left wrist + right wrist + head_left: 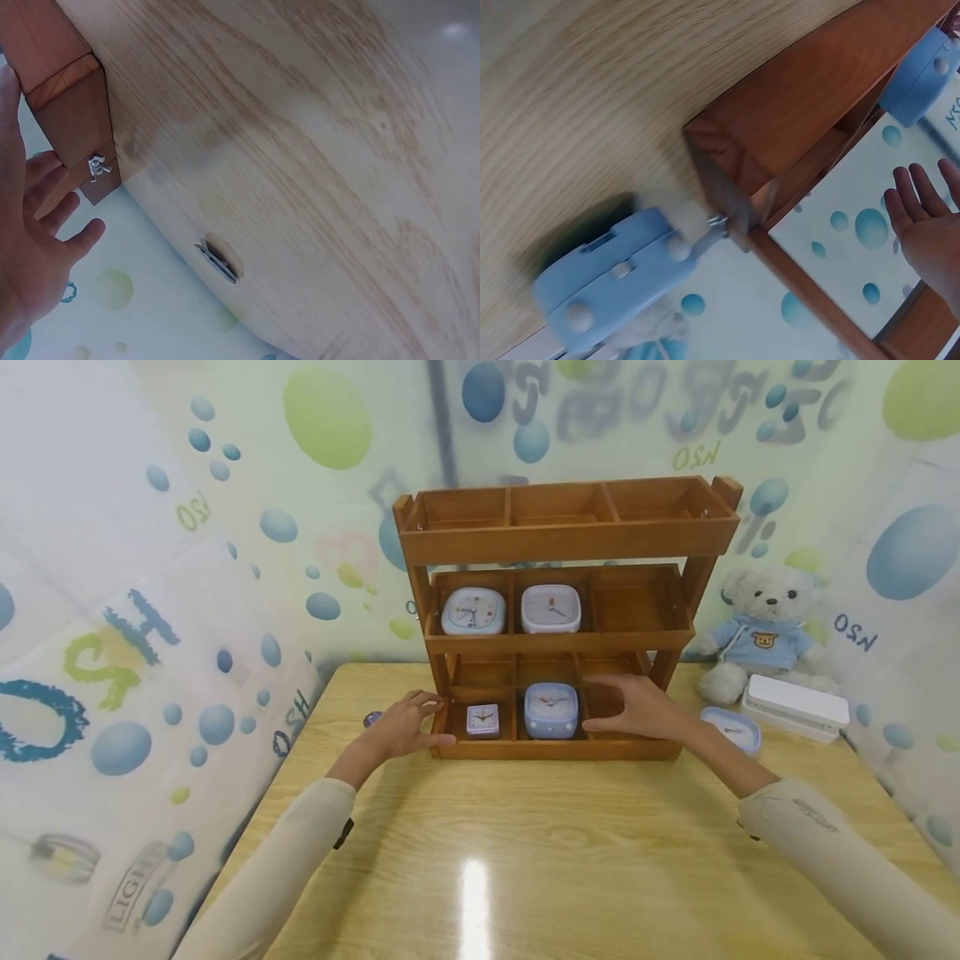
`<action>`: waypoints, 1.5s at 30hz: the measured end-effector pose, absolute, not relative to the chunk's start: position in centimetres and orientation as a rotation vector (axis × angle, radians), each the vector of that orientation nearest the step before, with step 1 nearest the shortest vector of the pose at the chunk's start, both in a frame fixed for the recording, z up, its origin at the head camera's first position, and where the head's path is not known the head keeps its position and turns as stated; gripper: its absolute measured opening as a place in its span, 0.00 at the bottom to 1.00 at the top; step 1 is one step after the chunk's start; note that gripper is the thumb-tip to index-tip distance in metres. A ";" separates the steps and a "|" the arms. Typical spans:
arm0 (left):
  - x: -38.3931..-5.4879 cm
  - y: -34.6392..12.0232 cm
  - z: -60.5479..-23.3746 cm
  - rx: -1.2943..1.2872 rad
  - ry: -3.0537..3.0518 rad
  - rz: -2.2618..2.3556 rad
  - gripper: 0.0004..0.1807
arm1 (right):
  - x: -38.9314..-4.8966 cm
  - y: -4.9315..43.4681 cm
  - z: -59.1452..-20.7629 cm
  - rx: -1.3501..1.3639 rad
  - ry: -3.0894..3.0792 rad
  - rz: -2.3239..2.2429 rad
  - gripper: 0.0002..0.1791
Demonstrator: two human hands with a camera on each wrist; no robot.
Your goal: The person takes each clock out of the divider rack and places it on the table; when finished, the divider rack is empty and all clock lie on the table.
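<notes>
A brown wooden three-tier rack (558,749) stands on the table. In its bottom tier, a small lilac square clock (482,720) sits in the left compartment and a blue alarm clock (552,710) in the middle one. My left hand (405,727) is at the rack's lower left end, fingers extended and holding nothing; whether it touches the wood I cannot tell. Before the bottom right compartment is my right hand (633,706), thumb and fingers apart, nothing between them. The middle tier holds a pale blue-rimmed clock (473,611) and a white clock (551,608).
Right of the rack, another blue alarm clock (731,730) lies on the table (525,843) beside a white box (797,703). Behind them sits a white teddy bear (765,635) in a blue top. A small round object (217,261) is left of the rack. Patterned walls enclose the table.
</notes>
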State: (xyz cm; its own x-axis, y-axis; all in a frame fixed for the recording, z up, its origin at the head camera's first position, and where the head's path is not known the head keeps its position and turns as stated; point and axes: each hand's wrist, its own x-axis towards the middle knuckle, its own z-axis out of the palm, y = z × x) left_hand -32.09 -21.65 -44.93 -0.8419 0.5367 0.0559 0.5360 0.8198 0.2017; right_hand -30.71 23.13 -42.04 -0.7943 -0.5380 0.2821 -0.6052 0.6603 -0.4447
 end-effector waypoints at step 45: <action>-31.8 -22.1 -46.1 0.796 2.991 0.523 0.49 | -33.6 17.0 -44.2 1.036 -2.802 0.908 0.53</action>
